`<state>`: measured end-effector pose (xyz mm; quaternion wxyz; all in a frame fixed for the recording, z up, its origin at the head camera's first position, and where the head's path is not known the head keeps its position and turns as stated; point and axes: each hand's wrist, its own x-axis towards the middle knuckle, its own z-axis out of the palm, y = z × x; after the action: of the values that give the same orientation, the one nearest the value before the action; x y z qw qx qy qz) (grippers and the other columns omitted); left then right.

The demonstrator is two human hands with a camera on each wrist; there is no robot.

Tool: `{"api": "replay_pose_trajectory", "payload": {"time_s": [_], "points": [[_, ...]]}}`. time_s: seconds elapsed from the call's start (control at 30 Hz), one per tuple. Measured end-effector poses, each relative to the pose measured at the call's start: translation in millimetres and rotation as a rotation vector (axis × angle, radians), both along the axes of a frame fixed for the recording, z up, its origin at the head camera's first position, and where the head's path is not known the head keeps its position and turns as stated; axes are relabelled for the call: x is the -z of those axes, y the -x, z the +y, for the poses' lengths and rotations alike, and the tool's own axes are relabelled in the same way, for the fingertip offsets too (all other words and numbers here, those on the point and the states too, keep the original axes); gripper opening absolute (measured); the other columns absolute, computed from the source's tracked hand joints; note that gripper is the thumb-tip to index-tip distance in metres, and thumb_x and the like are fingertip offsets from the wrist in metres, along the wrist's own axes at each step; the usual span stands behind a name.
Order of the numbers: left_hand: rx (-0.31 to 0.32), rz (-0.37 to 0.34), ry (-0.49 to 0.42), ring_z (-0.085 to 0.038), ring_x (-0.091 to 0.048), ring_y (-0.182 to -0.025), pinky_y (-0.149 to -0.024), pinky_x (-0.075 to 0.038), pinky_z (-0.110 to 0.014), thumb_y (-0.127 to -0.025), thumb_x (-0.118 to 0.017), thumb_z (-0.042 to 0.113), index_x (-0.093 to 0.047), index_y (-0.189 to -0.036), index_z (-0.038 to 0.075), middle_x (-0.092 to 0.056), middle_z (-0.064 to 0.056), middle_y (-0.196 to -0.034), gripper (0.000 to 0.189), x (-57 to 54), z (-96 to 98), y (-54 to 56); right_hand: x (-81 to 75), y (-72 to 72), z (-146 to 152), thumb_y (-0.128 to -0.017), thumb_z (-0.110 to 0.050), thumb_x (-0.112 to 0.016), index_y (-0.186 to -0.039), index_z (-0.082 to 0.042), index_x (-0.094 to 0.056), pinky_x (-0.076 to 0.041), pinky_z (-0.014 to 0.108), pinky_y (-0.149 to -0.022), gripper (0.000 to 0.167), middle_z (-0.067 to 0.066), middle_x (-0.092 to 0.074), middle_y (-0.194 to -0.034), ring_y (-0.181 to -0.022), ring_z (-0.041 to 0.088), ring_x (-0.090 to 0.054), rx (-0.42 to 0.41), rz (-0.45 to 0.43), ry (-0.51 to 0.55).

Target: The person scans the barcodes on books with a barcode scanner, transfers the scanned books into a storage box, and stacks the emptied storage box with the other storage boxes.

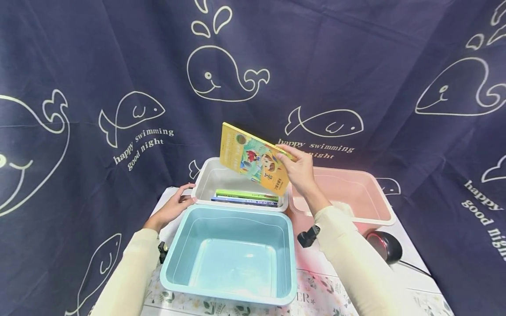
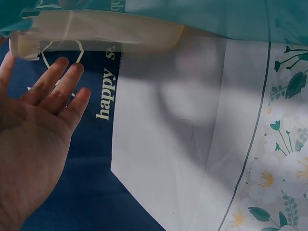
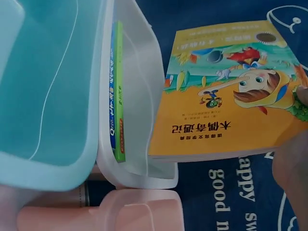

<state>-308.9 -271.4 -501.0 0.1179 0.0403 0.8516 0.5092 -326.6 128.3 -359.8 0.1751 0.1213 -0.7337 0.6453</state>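
Observation:
A yellow picture-covered book (image 1: 253,158) is held tilted above the white bin (image 1: 205,175) by my right hand (image 1: 298,171), which pinches its right edge between thumb and fingers. In the right wrist view the book's cover (image 3: 226,96) shows a long-nosed cartoon figure. Inside the white bin, a green book (image 1: 245,194) and a blue book (image 1: 245,201) stand on edge against the near wall. My left hand (image 1: 174,208) rests at the left rim of the white bin. The left wrist view shows that hand (image 2: 43,115) with its fingers extended toward the rim.
In front of the white bin stands a light blue bin (image 1: 233,263). A pink bin (image 1: 356,188) is on the right, with a black round device (image 1: 389,248) and its cable beside it. A dark blue patterned curtain (image 1: 336,66) hangs behind the table.

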Motion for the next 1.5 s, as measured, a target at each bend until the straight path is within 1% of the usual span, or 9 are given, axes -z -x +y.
{"api": "replay_pose_trajectory", "payload": {"time_s": [0.1, 0.33, 0.43, 0.53, 0.7, 1.0, 1.13, 1.27, 1.5], "points": [[-0.004, -0.001, -0.001, -0.042, -0.05, -0.143, -0.118, -0.036, -0.064, -0.105, -0.059, 0.04, -0.024, -0.161, 0.027, -0.052, -0.024, -0.153, 0.067, 1.0, -0.4, 1.2, 4.5, 7.2, -4.6, -0.095, -0.003, -0.072, -0.124, -0.002, -0.074, -0.063, 0.025, -0.08, 0.029, 0.023, -0.074, -0.121, -0.086, 0.006, -0.074, -0.018, -0.001, -0.008], [-0.006, 0.012, -0.012, -0.042, -0.051, -0.142, -0.118, -0.037, -0.063, -0.106, -0.058, 0.035, -0.025, -0.161, 0.025, -0.053, -0.025, -0.151, 0.064, 2.1, 0.7, 1.8, 20.9, 20.9, -7.0, -0.096, -0.006, -0.071, -0.125, -0.003, -0.073, -0.061, 0.021, -0.084, 0.029, 0.02, -0.073, -0.126, -0.091, 0.001, -0.071, -0.054, -0.028, -0.067], [0.0, 0.015, -0.003, -0.042, -0.051, -0.141, -0.118, -0.037, -0.062, -0.107, -0.057, 0.035, -0.024, -0.161, 0.024, -0.052, -0.026, -0.152, 0.064, -0.3, 1.3, 0.4, 26.2, 24.0, -6.9, -0.097, -0.008, -0.07, -0.126, -0.004, -0.073, -0.061, 0.024, -0.087, 0.029, 0.02, -0.072, -0.127, -0.096, 0.007, -0.071, -0.082, -0.044, -0.09], [-0.009, 0.012, -0.013, -0.043, -0.052, -0.141, -0.117, -0.038, -0.063, -0.106, -0.057, 0.034, -0.026, -0.161, 0.024, -0.052, -0.026, -0.151, 0.064, -1.1, 0.1, 0.1, 30.2, 25.3, -7.1, -0.098, -0.011, -0.07, -0.127, -0.006, -0.073, -0.057, 0.023, -0.094, 0.029, 0.019, -0.072, -0.127, -0.104, 0.013, -0.07, -0.105, -0.044, -0.133], [-0.019, 0.005, -0.023, -0.043, -0.053, -0.139, -0.117, -0.038, -0.064, -0.106, -0.059, 0.034, -0.027, -0.16, 0.025, -0.053, -0.027, -0.151, 0.064, -0.4, -2.4, 1.2, 37.6, 24.0, -6.5, -0.099, -0.01, -0.069, -0.126, -0.007, -0.074, -0.055, 0.019, -0.092, 0.028, 0.017, -0.073, -0.126, -0.108, 0.02, -0.07, -0.153, -0.062, -0.186], [-0.019, 0.008, -0.006, -0.042, -0.054, -0.139, -0.117, -0.039, -0.062, -0.106, -0.057, 0.036, -0.026, -0.16, 0.027, -0.053, -0.025, -0.152, 0.063, 0.9, 0.0, 1.0, 54.4, 19.3, -5.6, -0.097, -0.012, -0.072, -0.123, -0.009, -0.076, -0.057, 0.026, -0.086, 0.027, 0.014, -0.076, -0.123, -0.101, 0.017, -0.073, -0.243, -0.162, -0.292], [-0.018, 0.015, 0.004, -0.041, -0.053, -0.14, -0.117, -0.04, -0.062, -0.106, -0.057, 0.036, -0.026, -0.161, 0.027, -0.052, -0.025, -0.152, 0.063, 0.4, 0.7, 0.3, 60.1, 21.1, -4.5, -0.097, -0.014, -0.073, -0.123, -0.012, -0.076, -0.057, 0.03, -0.087, 0.026, 0.012, -0.077, -0.12, -0.101, 0.018, -0.073, -0.252, -0.205, -0.298], [-0.021, 0.007, 0.005, -0.04, -0.054, -0.139, -0.117, -0.039, -0.062, -0.106, -0.057, 0.037, -0.026, -0.16, 0.028, -0.053, -0.024, -0.152, 0.063, 1.0, 0.0, 0.8, 66.9, 21.9, -0.6, -0.097, -0.015, -0.072, -0.124, -0.011, -0.076, -0.056, 0.028, -0.088, 0.027, 0.013, -0.077, -0.12, -0.101, 0.019, -0.072, -0.235, -0.264, -0.306], [-0.018, -0.005, -0.001, -0.042, -0.053, -0.14, -0.118, -0.037, -0.064, -0.107, -0.057, 0.037, -0.026, -0.161, 0.029, -0.052, -0.024, -0.153, 0.063, 1.3, -1.2, 2.7, 81.2, 24.0, 9.7, -0.095, -0.008, -0.071, -0.118, -0.008, -0.077, -0.051, 0.026, -0.09, 0.024, 0.012, -0.077, -0.12, -0.101, 0.017, -0.068, -0.214, -0.311, -0.404]]}}
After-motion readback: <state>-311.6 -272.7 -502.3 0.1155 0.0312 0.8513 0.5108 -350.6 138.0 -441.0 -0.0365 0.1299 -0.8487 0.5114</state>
